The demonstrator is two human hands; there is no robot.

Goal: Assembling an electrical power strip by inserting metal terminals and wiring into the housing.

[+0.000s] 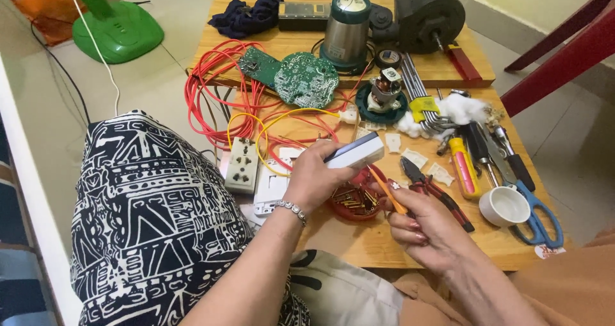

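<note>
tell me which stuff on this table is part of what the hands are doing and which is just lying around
In use:
left hand holding white block
right hand holding orange screwdriver
red dish of brass bits

Lying about:
red wires
green circuit boards
blue scissors
pliers
white cup

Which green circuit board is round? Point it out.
The larger board, right of the small rectangular board, beside the steel canister. Its edge is curved; the other has straight sides.

The wooden table [359, 236] bears pliers [430, 190], scissors [535, 214], perhaps cotton [458, 111].
</note>
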